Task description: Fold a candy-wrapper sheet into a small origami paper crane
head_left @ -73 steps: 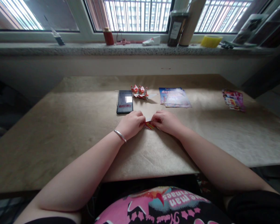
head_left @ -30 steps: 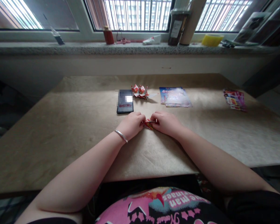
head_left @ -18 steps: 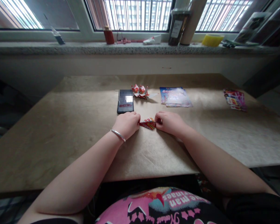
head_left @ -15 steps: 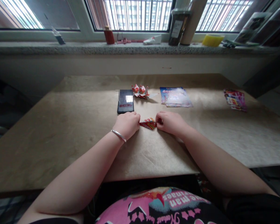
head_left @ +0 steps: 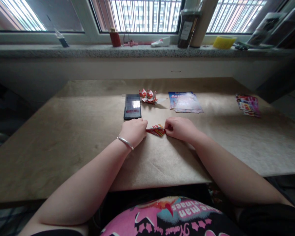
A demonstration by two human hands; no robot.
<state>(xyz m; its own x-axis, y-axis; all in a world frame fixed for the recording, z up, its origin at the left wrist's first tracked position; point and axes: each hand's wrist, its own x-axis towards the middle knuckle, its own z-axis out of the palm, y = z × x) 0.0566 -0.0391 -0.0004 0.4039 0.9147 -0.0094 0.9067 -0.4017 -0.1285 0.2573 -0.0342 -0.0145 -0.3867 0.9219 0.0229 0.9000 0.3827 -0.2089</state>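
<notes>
A small folded red printed paper [head_left: 156, 130] lies on the brown table [head_left: 64, 137] between my hands. My left hand [head_left: 134, 130], with a silver bracelet on the wrist, is closed and pinches the paper's left end. My right hand [head_left: 180, 127] is closed and pinches its right end. Both hands rest on the table top. Just behind them lie a dark phone [head_left: 132, 107] and finished red folded paper figures [head_left: 148, 96].
A stack of blue-pink printed sheets [head_left: 185, 102] lies right of the figures, and more colourful sheets [head_left: 247, 105] sit at the far right. The window sill [head_left: 88, 50] holds a red container [head_left: 115, 38], a dark jar [head_left: 186, 29] and a yellow roll [head_left: 224, 42].
My hands were close together over the paper; they have drawn slightly apart, so the folded paper now shows stretched between them.
</notes>
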